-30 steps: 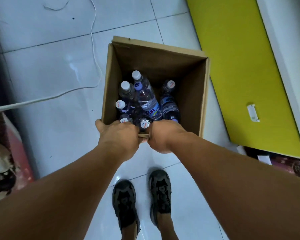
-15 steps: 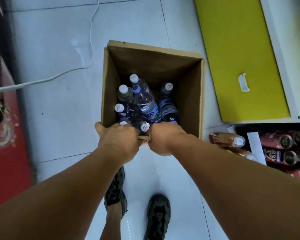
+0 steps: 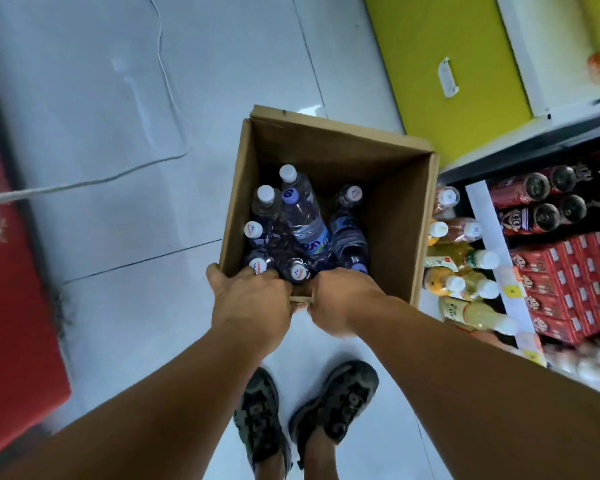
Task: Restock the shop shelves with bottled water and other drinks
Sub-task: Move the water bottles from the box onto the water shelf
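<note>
Over the floor: box (image 3: 400, 216) was held up by its near wall, just beside the shelf (image 3: 492, 237).
Bottles (image 3: 303, 221): water, packed low inside.
Left hand (image 3: 250, 299): curled over the near rim.
Right hand (image 3: 340, 299): clamped on the same edge.
Risk: rim could be torn or box tipped forward, since only one side was gripped.

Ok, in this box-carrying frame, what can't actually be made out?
Head view only.
- Fingers of the left hand and right hand: curled over the near wall of the cardboard box, hidden inside.
- Full count of water bottles: the hands cover those nearest.
- Shelf drinks: the box wall hides some; labels too blurred to read.
- Box underside: hidden, so whether it touches the floor is unclear.
</note>
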The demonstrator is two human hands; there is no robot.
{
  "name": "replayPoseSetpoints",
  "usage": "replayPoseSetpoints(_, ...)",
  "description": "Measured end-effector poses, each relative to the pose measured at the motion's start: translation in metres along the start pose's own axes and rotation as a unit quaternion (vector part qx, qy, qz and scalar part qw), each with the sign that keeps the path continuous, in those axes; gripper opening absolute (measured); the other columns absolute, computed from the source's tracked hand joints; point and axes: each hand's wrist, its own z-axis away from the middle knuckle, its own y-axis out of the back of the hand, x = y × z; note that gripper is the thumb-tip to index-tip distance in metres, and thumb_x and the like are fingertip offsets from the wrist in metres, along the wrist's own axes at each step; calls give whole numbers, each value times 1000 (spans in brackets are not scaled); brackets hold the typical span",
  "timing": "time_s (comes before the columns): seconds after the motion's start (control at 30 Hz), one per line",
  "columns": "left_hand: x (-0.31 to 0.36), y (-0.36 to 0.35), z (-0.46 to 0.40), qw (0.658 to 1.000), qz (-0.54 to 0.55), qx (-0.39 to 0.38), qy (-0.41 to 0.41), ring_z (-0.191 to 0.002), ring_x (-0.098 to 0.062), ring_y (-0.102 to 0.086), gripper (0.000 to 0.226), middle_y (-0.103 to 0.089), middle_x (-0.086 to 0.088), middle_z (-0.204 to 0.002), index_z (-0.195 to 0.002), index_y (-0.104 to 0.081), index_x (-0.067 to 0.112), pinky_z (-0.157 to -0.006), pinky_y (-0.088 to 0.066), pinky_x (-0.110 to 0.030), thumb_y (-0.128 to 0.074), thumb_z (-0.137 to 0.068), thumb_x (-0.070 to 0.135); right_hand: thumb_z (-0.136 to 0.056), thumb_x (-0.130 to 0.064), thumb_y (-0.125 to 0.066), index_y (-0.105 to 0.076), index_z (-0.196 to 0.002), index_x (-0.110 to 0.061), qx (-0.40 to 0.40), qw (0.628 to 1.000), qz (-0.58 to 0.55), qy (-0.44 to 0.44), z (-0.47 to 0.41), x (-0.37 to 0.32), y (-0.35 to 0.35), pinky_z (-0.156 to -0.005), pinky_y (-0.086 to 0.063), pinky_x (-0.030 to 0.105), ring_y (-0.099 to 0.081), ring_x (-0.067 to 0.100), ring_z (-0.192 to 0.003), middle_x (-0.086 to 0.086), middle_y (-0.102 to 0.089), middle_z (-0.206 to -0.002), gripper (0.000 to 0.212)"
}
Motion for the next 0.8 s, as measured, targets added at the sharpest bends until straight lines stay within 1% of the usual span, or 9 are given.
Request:
replayPoseSetpoints(0.1, 21, -18, 19, 1000, 1, -2, -3, -97, -15, -52, 24, -62, 12, -98, -100, -66, 35, -91, -20, -52, -46, -94, 49, -94, -27, -52, -66, -115, -22, -13, 1000, -5, -12, 19, 13, -22, -76, -40, 31, -54, 26, -90, 6, -66, -109, 25)
replayPoseSetpoints(0.27, 59, -40, 54, 998, 40, -28, 43, -100, -15, -54, 23, -64, 11, -101, -105, -66, 34, -95, -19, -55, -49, -94, 46, -94, -25, -53, -64, -100, -21, -27, 999, 5, -18, 48, 34, -50, -74, -38, 31, -58, 28, -93, 7, -67, -108, 13)
replayPoseSetpoints(0.33, 73, -49, 66, 996, 44, -51, 61, -102, -15, -53, 24, -64, 10, -102, -104, -65, 32, -99, -20, -58, -49, -94, 48, -92, -23, -52, -65, -103, -20, -39, 999, 16, -20, 58, 43, -59, -74, -38, 30, -60, 29, -97, 7, -67, -109, 18)
replayPoseSetpoints(0.43, 95, -57, 83, 992, 60, -75, 78, -104, -15, -53, 29, -62, 11, -104, -103, -65, 30, -100, -21, -59, -47, -94, 51, -88, -17, -51, -67, -104, -19, -61, 998, 33, -16, 72, 57, -70, -73, -37, 30, -55, 27, -86, 7, -68, -105, 22)
replayPoseSetpoints(0.53, 112, -59, 90, 984, 89, -133, 74, -104, -16, -54, 38, -59, 12, -97, -100, -64, 31, -99, -25, -57, -43, -91, 61, -87, -21, -53, -69, -102, -22, -79, 996, 28, -14, 83, 72, -79, -71, -38, 30, -50, 24, -80, 4, -63, -91, 21)
replayPoseSetpoints(0.63, 111, -52, 83, 946, 152, -286, 23, -95, -23, -59, 55, -64, 4, -90, -102, -64, 28, -98, -38, -51, -37, -85, 73, -79, -35, -68, -69, -96, -26, -134, 990, -30, -24, 83, 89, -85, -68, -43, 26, -60, 21, -82, -3, -66, -84, 19)
replayPoseSetpoints(0.67, 109, -45, 80, 936, 130, -328, -15, -98, -27, -60, 57, -66, -3, -99, -113, -63, 25, -97, -42, -45, -36, -90, 69, -73, -39, -75, -71, -96, -30, -166, 983, -69, -31, 83, 96, -84, -69, -47, 26, -64, 19, -85, -7, -68, -84, 25)
replayPoseSetpoints(0.73, 106, -34, 71, 949, -10, -303, -87, -111, -31, -57, 48, -60, -13, -120, -141, -44, 20, -88, -43, -37, -37, -102, 47, -68, -46, -82, -72, -102, -36, -219, 966, -133, -31, 81, 108, -79, -82, -51, 27, -65, 13, -95, -13, -70, -93, 37)
replayPoseSetpoints(0.8, 107, -26, 60, 962, -155, -202, -99, -111, -27, -58, 35, -61, -5, -119, -132, -51, 22, -77, -41, -36, -39, -103, 38, -63, -64, -77, -69, -120, -36, -215, 954, -203, -42, 79, 116, -75, -100, -45, 29, -60, 13, -110, -13, -68, -114, 64)
